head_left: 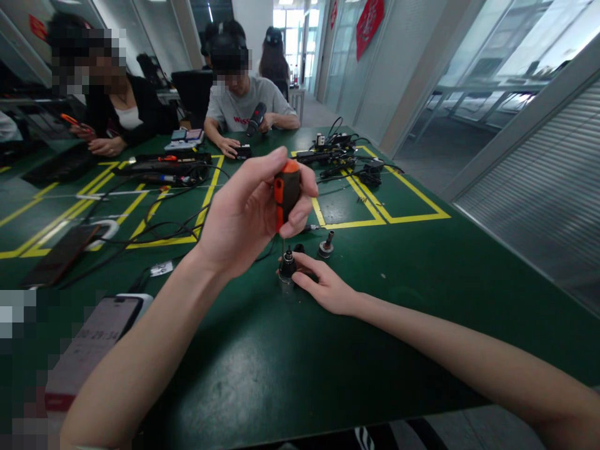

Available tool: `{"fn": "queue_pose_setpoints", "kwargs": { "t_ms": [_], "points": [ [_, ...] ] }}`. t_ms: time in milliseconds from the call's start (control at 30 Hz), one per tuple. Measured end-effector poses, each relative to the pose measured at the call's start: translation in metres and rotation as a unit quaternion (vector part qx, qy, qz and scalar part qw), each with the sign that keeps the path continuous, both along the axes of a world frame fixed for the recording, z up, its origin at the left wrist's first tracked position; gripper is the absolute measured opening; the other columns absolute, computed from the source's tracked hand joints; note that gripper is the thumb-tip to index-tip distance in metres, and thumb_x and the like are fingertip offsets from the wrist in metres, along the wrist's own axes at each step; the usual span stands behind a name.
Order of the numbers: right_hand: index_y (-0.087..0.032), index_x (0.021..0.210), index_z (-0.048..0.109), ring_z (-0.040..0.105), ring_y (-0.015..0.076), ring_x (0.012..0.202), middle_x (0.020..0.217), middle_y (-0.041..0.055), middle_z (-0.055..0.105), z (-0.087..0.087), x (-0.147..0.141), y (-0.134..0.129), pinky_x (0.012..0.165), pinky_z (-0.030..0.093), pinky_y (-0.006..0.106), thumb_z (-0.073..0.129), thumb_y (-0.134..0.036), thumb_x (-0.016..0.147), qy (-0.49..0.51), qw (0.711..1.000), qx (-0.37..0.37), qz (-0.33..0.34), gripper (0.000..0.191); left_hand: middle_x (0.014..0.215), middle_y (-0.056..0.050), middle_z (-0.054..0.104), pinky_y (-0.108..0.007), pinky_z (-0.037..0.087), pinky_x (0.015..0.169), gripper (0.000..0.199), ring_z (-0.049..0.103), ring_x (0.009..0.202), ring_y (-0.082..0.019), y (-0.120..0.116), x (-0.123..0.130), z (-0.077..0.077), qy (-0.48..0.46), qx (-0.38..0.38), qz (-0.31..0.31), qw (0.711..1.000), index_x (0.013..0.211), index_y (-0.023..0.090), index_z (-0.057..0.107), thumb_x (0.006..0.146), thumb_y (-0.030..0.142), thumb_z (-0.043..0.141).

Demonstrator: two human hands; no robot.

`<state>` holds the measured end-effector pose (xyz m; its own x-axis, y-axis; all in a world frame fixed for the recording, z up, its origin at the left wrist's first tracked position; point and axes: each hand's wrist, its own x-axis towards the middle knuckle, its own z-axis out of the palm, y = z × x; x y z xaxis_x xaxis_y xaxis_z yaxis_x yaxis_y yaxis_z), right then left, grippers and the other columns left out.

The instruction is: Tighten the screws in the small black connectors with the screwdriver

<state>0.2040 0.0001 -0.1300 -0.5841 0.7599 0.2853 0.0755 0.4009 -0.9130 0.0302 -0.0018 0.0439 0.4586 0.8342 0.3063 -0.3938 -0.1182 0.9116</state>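
My left hand (248,206) is raised in front of me, its fingers wrapped round the orange and dark handle of a screwdriver (289,184). The thin shaft points down toward a small black cone-shaped part (287,267) standing upright on the green table. Whether the tip touches that part I cannot tell. With thumb and fingertips my right hand (328,284) grips the cone-shaped part from its right side. Just beyond it stands a small metal piece with a round base and a stem (326,245). A dark round piece (299,249) is partly hidden behind the right fingers.
The green table (398,300) carries yellow tape outlines (417,219). Phones (96,340) and cables lie at left, with more tangled black cables (337,150) at the far right. Across the table a person (248,100) holds a power drill (255,119); another person (126,112) sits farther left.
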Motion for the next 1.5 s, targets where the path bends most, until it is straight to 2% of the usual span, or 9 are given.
{"fn": "queue_pose_setpoints", "kwargs": {
  "t_ms": [167,333,467,600,900,1100,1267,1400,1500],
  "points": [
    [-0.017,0.146,0.059,0.073,0.0246,0.105,0.118,0.0123,0.076,-0.0002,-0.0005,0.0001,0.101,0.058,0.044,0.056,-0.040,0.105,-0.003,1.000,0.000,-0.002,0.047,0.066,0.001,0.060,-0.022,0.049,0.056,0.036,0.059,0.056,-0.010,-0.0012,0.0015,-0.0009,-0.019,0.001,0.004,1.000,0.077,0.015,0.060,0.091,0.047,0.070],
    [-0.015,0.146,0.058,0.072,0.0238,0.101,0.114,0.0120,0.075,-0.0009,-0.0014,0.0005,0.098,0.058,0.042,0.055,-0.040,0.105,0.001,1.000,0.002,0.003,0.048,0.061,0.005,0.054,-0.020,0.034,0.046,0.029,0.044,0.045,-0.006,-0.0018,0.0003,-0.0012,-0.010,0.018,0.010,1.000,0.080,0.019,0.051,0.090,0.038,0.070],
    [-0.017,0.145,0.059,0.072,0.0238,0.102,0.115,0.0112,0.075,-0.0005,-0.0011,0.0003,0.098,0.058,0.041,0.055,-0.040,0.105,-0.002,1.000,0.002,-0.002,0.047,0.052,0.005,0.044,-0.023,0.029,0.046,0.038,0.036,0.043,-0.007,-0.0012,-0.0007,0.0003,0.001,0.019,0.014,1.000,0.081,0.018,0.057,0.096,0.053,0.060],
    [-0.018,0.146,0.059,0.072,0.0241,0.102,0.115,0.0110,0.075,-0.0008,-0.0005,0.0002,0.098,0.059,0.042,0.055,-0.041,0.105,-0.003,1.000,0.004,-0.002,0.047,0.050,0.003,0.043,-0.025,0.032,0.048,0.056,0.038,0.044,-0.008,0.0001,-0.0012,0.0021,0.008,0.016,-0.004,1.000,0.079,0.015,0.065,0.098,0.065,0.052],
    [-0.018,0.148,0.058,0.073,0.0249,0.109,0.121,0.0120,0.075,-0.0019,-0.0006,0.0000,0.103,0.057,0.042,0.056,-0.043,0.106,0.000,1.000,-0.012,0.003,0.049,0.063,0.003,0.055,-0.022,0.044,0.050,0.040,0.053,0.052,-0.009,0.0001,0.0004,-0.0028,-0.004,0.018,-0.020,1.000,0.078,0.018,0.054,0.086,0.051,0.075],
    [-0.017,0.147,0.058,0.073,0.0249,0.105,0.117,0.0124,0.076,-0.0035,-0.0009,-0.0001,0.099,0.058,0.042,0.055,-0.045,0.106,-0.002,1.000,-0.015,-0.003,0.050,0.055,0.007,0.050,-0.021,0.026,0.043,0.035,0.036,0.042,-0.006,0.0004,-0.0030,-0.0038,-0.002,0.017,-0.026,1.000,0.083,0.019,0.054,0.089,0.048,0.073],
    [-0.018,0.147,0.059,0.074,0.0251,0.108,0.121,0.0127,0.076,-0.0058,-0.0002,-0.0002,0.101,0.058,0.043,0.056,-0.045,0.106,-0.005,1.000,-0.009,-0.010,0.050,0.050,0.003,0.047,-0.025,0.031,0.046,0.055,0.035,0.042,-0.008,0.0001,-0.0035,-0.0016,-0.002,0.017,-0.028,0.999,0.082,0.014,0.068,0.095,0.066,0.055],
    [-0.019,0.147,0.059,0.073,0.0250,0.109,0.122,0.0127,0.075,-0.0073,0.0006,-0.0009,0.102,0.058,0.043,0.056,-0.046,0.106,-0.002,1.000,-0.013,-0.009,0.050,0.053,0.001,0.050,-0.023,0.036,0.048,0.049,0.044,0.048,-0.009,0.0007,-0.0036,-0.0028,-0.008,-0.009,-0.021,1.000,0.070,0.014,0.065,0.090,0.059,0.066],
    [-0.019,0.148,0.059,0.073,0.0245,0.108,0.120,0.0124,0.076,-0.0073,0.0014,-0.0011,0.102,0.058,0.042,0.055,-0.048,0.106,-0.003,1.000,-0.013,-0.006,0.051,0.061,-0.001,0.058,-0.024,0.045,0.052,0.042,0.056,0.054,-0.011,0.0017,-0.0042,-0.0054,-0.015,-0.002,-0.033,0.999,0.072,0.014,0.065,0.082,0.053,0.077]
  ]
}}
